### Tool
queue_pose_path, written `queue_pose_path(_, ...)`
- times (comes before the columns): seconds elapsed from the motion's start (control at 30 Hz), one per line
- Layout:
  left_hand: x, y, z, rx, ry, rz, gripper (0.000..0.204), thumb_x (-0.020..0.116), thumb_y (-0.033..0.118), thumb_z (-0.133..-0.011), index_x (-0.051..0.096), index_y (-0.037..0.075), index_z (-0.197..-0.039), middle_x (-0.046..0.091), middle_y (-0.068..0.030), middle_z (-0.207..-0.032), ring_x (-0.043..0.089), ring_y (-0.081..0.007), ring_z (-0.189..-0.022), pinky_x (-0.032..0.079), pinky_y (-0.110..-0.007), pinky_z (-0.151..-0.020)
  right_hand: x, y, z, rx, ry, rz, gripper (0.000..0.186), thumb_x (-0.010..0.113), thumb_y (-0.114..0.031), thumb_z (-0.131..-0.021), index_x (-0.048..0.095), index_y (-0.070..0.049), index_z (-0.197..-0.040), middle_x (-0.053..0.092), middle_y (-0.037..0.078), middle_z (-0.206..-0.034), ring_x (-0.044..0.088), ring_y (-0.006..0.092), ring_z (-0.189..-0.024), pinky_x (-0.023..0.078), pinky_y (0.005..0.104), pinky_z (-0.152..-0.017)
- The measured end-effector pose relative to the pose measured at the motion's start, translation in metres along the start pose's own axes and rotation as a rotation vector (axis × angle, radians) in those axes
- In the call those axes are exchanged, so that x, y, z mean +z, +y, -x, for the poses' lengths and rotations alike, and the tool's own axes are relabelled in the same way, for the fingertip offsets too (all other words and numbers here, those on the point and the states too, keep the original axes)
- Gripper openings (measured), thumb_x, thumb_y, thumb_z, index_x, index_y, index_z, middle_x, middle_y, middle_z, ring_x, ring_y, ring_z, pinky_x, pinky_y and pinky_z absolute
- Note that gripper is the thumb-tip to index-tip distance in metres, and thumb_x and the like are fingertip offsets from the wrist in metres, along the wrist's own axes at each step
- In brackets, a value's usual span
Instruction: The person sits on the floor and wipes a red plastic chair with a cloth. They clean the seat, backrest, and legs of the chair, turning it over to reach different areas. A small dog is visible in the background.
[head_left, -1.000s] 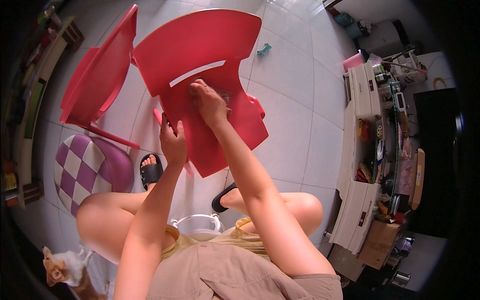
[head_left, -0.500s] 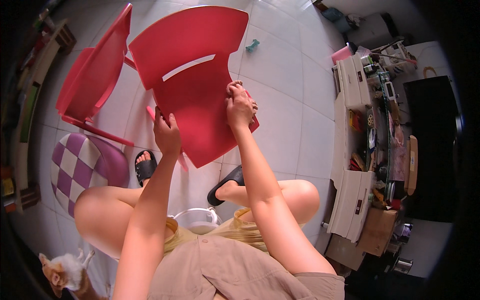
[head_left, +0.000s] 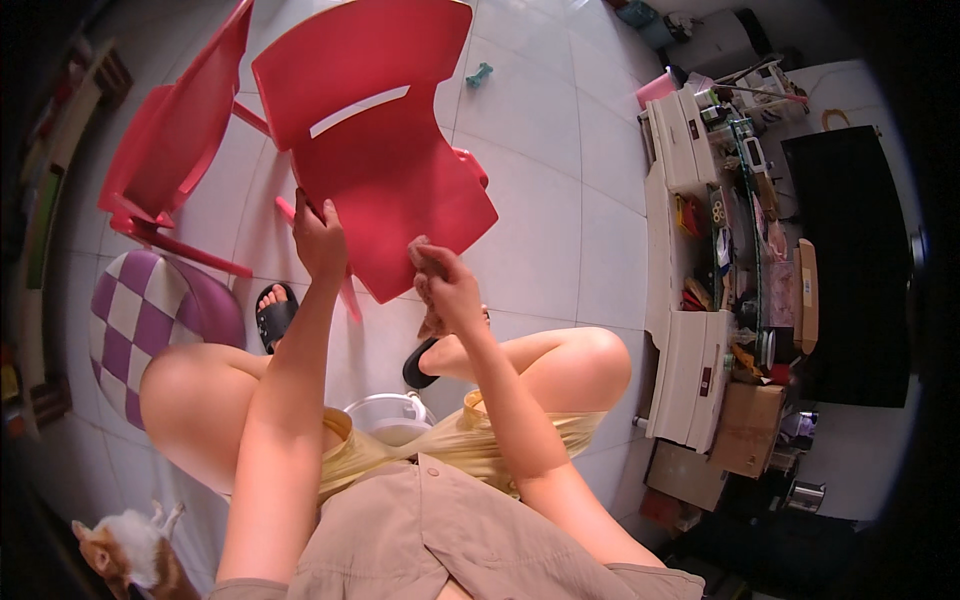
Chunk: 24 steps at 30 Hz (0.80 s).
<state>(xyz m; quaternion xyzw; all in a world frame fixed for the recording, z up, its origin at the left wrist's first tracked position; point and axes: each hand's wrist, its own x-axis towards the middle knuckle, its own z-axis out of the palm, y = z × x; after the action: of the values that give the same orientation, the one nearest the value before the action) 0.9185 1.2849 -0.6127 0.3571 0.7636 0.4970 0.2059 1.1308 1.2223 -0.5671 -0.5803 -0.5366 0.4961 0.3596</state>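
Observation:
A red plastic chair point(head_left: 385, 185) with a slot in its backrest stands tilted in front of me. My left hand point(head_left: 320, 240) grips the left edge of its seat, thumb on top. Closed around a crumpled brownish-pink cloth point(head_left: 431, 322), my right hand point(head_left: 456, 292) is at the chair's near right edge. Part of the cloth hangs below my fingers, and whether it touches the seat I cannot tell. Between my legs stands a white bucket point(head_left: 395, 431) with a handle.
Another red chair point(head_left: 170, 150) is at the left, beside a purple-and-white checkered stool point(head_left: 150, 320). An orange-and-white cat point(head_left: 135, 555) lies at lower left. A small teal object point(head_left: 479, 75) is on the tiled floor. A white cabinet point(head_left: 690, 370) loaded with items lines the right.
My right hand with the cloth has come from the right side of the seat toward me, to its near edge. My left hand keeps its hold. The whole view has shifted slightly.

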Motion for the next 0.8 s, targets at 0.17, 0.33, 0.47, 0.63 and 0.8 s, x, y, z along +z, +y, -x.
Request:
queue_pose_path(0.17,0.002,-0.016,-0.002,0.104,0.190,-0.123,0.056,0.059,0.027,-0.098,0.046,-0.001,-0.145,0.064,-0.0225,-0.126,0.059,-0.0391,-0.120,0.043,-0.043,-0.108,-0.021,-0.088,0.015,0.368,-0.283,-0.899,0.040,0.055,-0.017,-0.103,0.051,-0.002,-0.139,0.064,0.014,-0.125,0.067,0.0241,-0.107,0.058,0.0397,-0.093)
queue_pose_path(0.33,-0.012,0.035,0.012,0.468,0.344,-0.199,0.036,0.059,0.025,-0.101,0.057,0.001,-0.127,0.066,-0.0166,-0.103,0.062,-0.0331,-0.108,0.043,-0.043,-0.106,-0.042,-0.103,0.024,0.325,-0.393,-1.148,0.039,0.045,-0.023,-0.106,0.050,-0.004,-0.139,0.064,0.015,-0.125,0.066,0.0270,-0.109,0.057,0.0429,-0.094)
queue_pose_path(0.47,-0.004,0.070,0.020,0.102,-0.603,0.751,0.027,0.057,0.028,-0.105,0.062,0.003,-0.112,0.067,-0.0097,-0.101,0.063,-0.0216,-0.098,0.048,-0.037,-0.094,-0.048,-0.113,0.024,0.288,-0.320,-1.250,0.039,0.042,-0.026,-0.108,0.050,-0.005,-0.140,0.064,0.016,-0.126,0.067,0.0288,-0.108,0.058,0.0440,-0.093)
queue_pose_path(0.63,-0.029,0.141,0.038,-0.102,-1.106,0.905,0.026,0.058,0.031,-0.106,0.064,0.006,-0.109,0.065,0.0011,-0.098,0.059,-0.0079,-0.094,0.047,-0.028,-0.088,-0.064,-0.109,0.021,0.198,-0.340,-1.255,0.040,0.043,-0.027,-0.106,0.053,0.000,-0.135,0.065,0.019,-0.124,0.067,0.0300,-0.109,0.057,0.0442,-0.097)
queue_pose_path(0.8,-0.017,0.138,0.047,0.011,-1.045,0.740,0.021,0.068,0.023,-0.101,0.064,0.004,-0.110,0.065,0.0020,-0.097,0.059,-0.0074,-0.094,0.049,-0.027,-0.087,-0.066,-0.108,0.020,0.293,-0.219,-1.137,0.040,0.050,-0.026,-0.105,0.054,0.001,-0.134,0.066,0.016,-0.120,0.067,0.0268,-0.106,0.058,0.0417,-0.093)
